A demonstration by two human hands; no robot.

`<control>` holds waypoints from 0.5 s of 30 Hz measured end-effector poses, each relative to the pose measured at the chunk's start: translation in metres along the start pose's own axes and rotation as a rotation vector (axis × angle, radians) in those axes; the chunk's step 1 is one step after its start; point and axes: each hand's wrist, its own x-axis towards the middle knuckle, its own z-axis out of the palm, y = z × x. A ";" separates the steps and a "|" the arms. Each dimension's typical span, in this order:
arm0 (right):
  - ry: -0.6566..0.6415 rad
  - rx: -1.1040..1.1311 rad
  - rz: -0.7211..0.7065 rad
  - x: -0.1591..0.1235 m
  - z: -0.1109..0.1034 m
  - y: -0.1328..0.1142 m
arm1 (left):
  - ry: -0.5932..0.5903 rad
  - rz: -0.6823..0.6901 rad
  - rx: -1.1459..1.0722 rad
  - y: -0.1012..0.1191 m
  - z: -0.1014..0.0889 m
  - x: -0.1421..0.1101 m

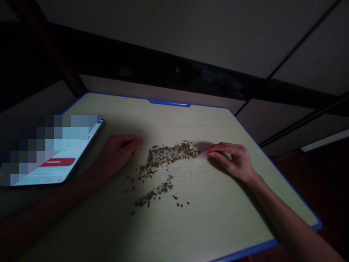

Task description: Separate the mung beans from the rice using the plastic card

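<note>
Head view: green seeds (170,154) on counter (212,211) between hands. Right hand (237,159) pinches pale thin piece (203,154) at their edge; left hand (117,151) curled together. Light, low pinch should limit scatter.

Tablet (61,173) on a blue-edged surface (218,207)
Its lit screen (73,149), partly pixelated, shows a red bar (67,162); a blue strip (169,103) sits on the far edge (120,96); pale panels (169,36) stand beyond, reddish floor (297,169) at right.
</note>
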 end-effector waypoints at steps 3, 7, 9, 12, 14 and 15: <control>-0.001 0.002 0.002 0.000 0.001 0.000 | -0.002 -0.002 0.002 0.000 0.000 0.002; -0.004 0.014 0.005 0.001 0.002 0.000 | 0.003 0.006 0.000 0.000 0.001 0.002; -0.012 0.028 0.005 0.001 0.002 0.000 | 0.005 0.004 -0.007 0.000 0.001 0.001; -0.020 0.040 0.014 0.000 0.002 -0.001 | 0.003 0.002 -0.006 0.001 0.001 0.000; -0.018 0.040 0.021 0.000 0.002 -0.001 | -0.004 0.004 0.005 0.001 0.000 0.000; -0.017 0.040 0.021 0.000 0.002 -0.001 | -0.007 0.004 0.007 0.000 0.000 0.000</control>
